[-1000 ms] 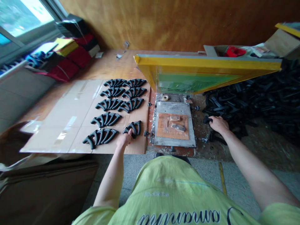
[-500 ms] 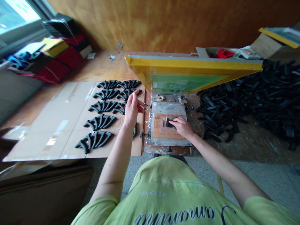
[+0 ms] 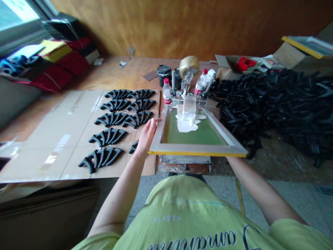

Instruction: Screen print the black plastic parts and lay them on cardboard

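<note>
- While a yellow-edged silk-screen frame (image 3: pixel 197 151) is seen over the counter (image 3: pixel 122 73), the left hand (image 3: pixel 147 135) is held open, its fingertips (image 3: pixel 158 119) seemingly touching the left rail.
- The right hand is hidden beneath the frame, so its state cannot be told.
- Black arched parts (image 3: pixel 108 136) are laid in rows on cardboard (image 3: pixel 52 156) beside the frame.

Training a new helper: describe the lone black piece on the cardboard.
On the wooden bench, find the cardboard sheet left of the yellow-edged screen frame. Black arched pieces lie on it in rows. Yours is the black piece by the left hand, lying alone, not in a row.
</note>
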`<state>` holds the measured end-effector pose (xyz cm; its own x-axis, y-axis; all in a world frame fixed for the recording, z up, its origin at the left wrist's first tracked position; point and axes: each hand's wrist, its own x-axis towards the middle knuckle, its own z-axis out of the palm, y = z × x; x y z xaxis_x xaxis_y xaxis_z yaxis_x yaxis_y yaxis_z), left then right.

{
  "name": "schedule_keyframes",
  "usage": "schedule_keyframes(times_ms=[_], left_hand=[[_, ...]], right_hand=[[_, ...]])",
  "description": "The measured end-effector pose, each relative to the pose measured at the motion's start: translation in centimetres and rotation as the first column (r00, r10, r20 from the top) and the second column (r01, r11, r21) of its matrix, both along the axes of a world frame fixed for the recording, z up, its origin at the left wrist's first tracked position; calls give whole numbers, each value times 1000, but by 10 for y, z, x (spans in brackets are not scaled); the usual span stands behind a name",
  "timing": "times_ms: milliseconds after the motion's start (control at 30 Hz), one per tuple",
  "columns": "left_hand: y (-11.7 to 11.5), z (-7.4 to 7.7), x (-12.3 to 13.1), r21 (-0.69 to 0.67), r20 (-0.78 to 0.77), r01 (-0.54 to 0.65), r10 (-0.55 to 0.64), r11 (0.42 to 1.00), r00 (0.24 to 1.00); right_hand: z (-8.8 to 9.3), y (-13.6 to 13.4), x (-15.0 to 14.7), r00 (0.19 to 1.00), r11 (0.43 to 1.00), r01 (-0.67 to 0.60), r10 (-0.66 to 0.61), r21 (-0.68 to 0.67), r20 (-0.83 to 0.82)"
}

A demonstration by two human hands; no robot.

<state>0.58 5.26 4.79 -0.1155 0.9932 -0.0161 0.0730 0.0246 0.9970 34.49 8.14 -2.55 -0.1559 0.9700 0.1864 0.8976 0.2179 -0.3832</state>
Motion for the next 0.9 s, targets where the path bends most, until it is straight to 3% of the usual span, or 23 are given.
schedule_keyframes(times_ms=[67, 133, 233, 300, 400, 500, 633, 700, 900], left_hand=[[-17, -30, -1, -148, 12, 46, -44, 988, 999], [-26, -62, -1, -261, 16, 64, -62, 963, 998], [-28, -101, 0, -324, -59, 47, -69, 945, 996], [-26, -114, 0, -333, -102, 37, -74, 942, 992], [-23, -118, 0, -345, -134, 32, -82, 938, 988], [-24, -113, 1, -346, -144, 16, -70, 938, 987], [-25, -109, 1, -355, -118, 6, -51, 935, 992], [-25, -107, 2, -362, -107, 2, -44, 932, 993], [-26, -107, 3, -358, -55, 24, -47, 933, 997]], right_hand=[[16, 14, 11, 997, 996, 77, -76, 44, -26], [31, 28, 0, 996, 990, 63, -55, 125, -63], [48, 43, -45, 996, 973, -82, 86, 217, -6], [52, 47, -76, 983, 973, -167, 153, 160, 98], [47, 38, -100, 960, 979, -202, 203, -24, 191], [37, 13, -97, 920, 952, -278, 302, -126, 250], [36, -13, -78, 792, 828, -542, 560, -143, 243], [40, -13, -73, 751, 779, -605, 627, -163, 205], [31, -12, -77, 846, 876, -480, 478, -55, 236]])
